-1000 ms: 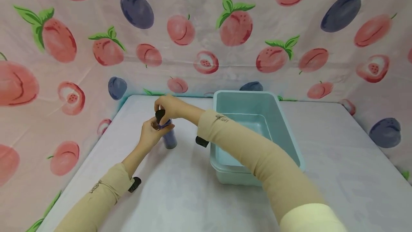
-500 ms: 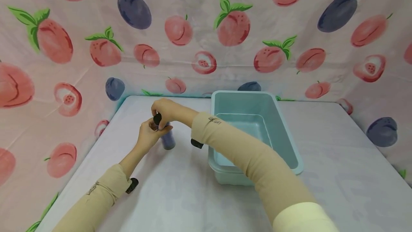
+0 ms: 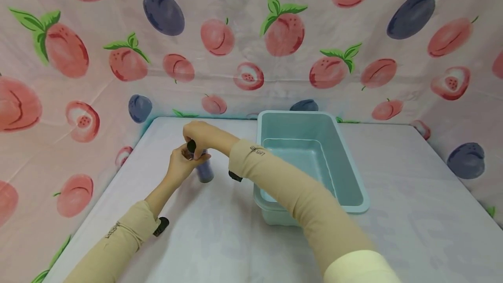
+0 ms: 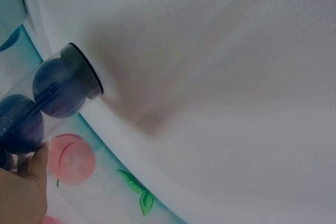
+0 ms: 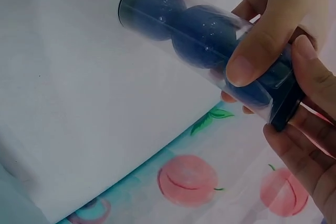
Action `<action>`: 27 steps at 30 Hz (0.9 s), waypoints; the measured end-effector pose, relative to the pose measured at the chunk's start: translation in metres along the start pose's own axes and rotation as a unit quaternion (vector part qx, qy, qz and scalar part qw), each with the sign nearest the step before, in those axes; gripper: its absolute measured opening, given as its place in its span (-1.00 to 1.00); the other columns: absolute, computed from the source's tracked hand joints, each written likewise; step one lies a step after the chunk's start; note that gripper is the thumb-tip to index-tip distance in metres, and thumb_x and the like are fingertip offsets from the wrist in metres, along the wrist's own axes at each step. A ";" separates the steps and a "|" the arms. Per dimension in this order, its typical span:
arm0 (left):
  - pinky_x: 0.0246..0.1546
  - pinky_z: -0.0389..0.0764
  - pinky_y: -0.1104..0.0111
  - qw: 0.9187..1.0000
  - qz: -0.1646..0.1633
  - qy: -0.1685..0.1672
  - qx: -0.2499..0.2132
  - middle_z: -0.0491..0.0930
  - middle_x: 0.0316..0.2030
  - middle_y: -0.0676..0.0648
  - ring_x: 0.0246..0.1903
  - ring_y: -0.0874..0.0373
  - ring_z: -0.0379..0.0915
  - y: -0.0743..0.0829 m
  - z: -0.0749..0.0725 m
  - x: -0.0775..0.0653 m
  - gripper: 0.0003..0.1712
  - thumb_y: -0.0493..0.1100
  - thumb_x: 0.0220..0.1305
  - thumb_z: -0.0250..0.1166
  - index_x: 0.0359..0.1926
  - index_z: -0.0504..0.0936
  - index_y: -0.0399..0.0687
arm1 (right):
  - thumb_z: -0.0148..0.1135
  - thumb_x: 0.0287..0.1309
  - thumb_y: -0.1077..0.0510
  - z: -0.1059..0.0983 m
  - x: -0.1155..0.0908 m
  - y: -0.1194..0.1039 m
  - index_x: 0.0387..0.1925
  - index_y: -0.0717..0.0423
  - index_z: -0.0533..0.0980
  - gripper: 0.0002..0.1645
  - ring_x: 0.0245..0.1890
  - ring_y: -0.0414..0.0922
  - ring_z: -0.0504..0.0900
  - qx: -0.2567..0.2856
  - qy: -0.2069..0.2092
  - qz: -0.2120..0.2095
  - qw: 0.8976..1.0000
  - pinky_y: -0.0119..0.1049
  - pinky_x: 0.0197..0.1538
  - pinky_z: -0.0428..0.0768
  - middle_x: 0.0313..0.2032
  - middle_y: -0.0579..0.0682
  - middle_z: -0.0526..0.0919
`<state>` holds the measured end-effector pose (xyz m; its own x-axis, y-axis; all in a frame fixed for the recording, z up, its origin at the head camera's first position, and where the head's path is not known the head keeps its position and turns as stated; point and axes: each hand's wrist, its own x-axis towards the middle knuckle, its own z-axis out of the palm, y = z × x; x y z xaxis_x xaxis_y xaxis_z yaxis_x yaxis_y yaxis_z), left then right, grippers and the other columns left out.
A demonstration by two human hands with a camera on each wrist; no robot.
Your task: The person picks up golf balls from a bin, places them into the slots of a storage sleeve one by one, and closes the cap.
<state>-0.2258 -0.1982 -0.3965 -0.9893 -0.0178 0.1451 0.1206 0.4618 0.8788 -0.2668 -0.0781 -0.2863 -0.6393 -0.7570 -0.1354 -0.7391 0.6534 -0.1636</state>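
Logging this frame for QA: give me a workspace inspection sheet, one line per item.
Surface: table under a pale cloth.
Job's things: clear tube of dark blue balls, standing upright, black cap at its top.
Clutter: light blue bin right of the tube; nothing seen inside it.
Grippers: left hand grips the tube body; right hand pinches the cap.
Cables: nothing seen.
Surroundings: fruit-print backdrop around the table.
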 end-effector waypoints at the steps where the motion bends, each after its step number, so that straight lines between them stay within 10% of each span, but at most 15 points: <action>1: -0.27 0.50 0.55 1.000 -0.002 -0.001 -0.002 0.61 -0.29 -0.07 -0.34 0.34 0.45 0.000 0.000 0.000 -0.55 -0.09 0.08 0.41 -0.10 0.54 -0.29 | 0.52 -0.16 0.14 0.000 0.000 0.000 -0.13 0.20 0.55 -0.49 -0.12 -0.19 0.46 0.000 -0.001 0.000 1.000 -0.42 -0.04 0.50 -0.12 -0.02 0.60; 11: -0.30 0.49 0.56 1.000 0.003 -0.001 -0.007 0.61 -0.31 -0.01 -0.37 0.39 0.45 0.001 -0.001 0.000 -0.52 -0.11 0.08 0.42 -0.06 0.53 -0.31 | 0.46 -0.06 0.13 -0.001 -0.004 -0.001 0.05 0.16 0.48 -0.40 0.04 -0.13 0.47 -0.028 -0.032 -0.011 0.999 -0.36 0.09 0.47 0.04 0.02 0.55; 15: 0.03 0.53 0.33 0.999 0.017 -0.034 -0.016 0.56 0.05 -0.20 -0.04 0.09 0.52 0.003 -0.005 -0.001 -0.35 -0.18 0.11 0.39 0.20 0.40 -0.28 | 0.40 0.02 0.08 -0.007 -0.010 0.005 0.30 0.09 0.29 -0.19 0.26 -0.10 0.35 -0.017 -0.065 -0.004 0.998 -0.31 0.28 0.35 0.27 0.02 0.40; 20: 0.33 0.22 0.06 0.997 0.021 -0.055 -0.045 0.11 0.40 -0.27 0.36 -0.20 0.10 0.006 -0.016 -0.008 -0.05 -0.28 0.12 0.36 0.44 0.03 -0.18 | 0.31 0.13 0.07 -0.020 -0.020 0.017 0.31 0.08 0.27 -0.26 0.33 -0.09 0.30 -0.020 -0.081 0.013 0.996 -0.24 0.34 0.30 0.31 -0.01 0.35; 24: 0.26 0.33 0.09 0.995 0.095 -0.006 -0.006 0.32 0.28 -0.29 0.28 -0.16 0.26 0.009 -0.023 -0.019 -0.24 -0.33 0.11 0.36 0.32 0.28 -0.25 | 0.16 0.26 0.15 -0.025 -0.028 0.025 0.26 0.09 0.36 -0.46 0.31 -0.09 0.33 -0.042 -0.097 -0.012 0.994 -0.27 0.34 0.31 0.27 0.00 0.41; 27: 0.14 0.44 0.04 0.977 0.191 0.040 0.086 0.49 0.12 -0.28 0.14 -0.17 0.41 0.011 -0.026 -0.027 -0.51 -0.36 0.09 0.35 0.09 0.52 -0.30 | 0.06 0.31 0.23 -0.024 -0.031 0.026 0.25 0.09 0.39 -0.53 0.31 -0.10 0.34 -0.051 -0.115 -0.036 0.991 -0.29 0.34 0.30 0.27 0.00 0.42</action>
<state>-0.1961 -0.2157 -0.3785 -0.8640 0.1199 0.4889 0.4582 0.5896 0.6652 -0.2719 -0.0376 -0.2632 -0.5279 -0.7750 -0.3474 -0.8058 0.5863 -0.0833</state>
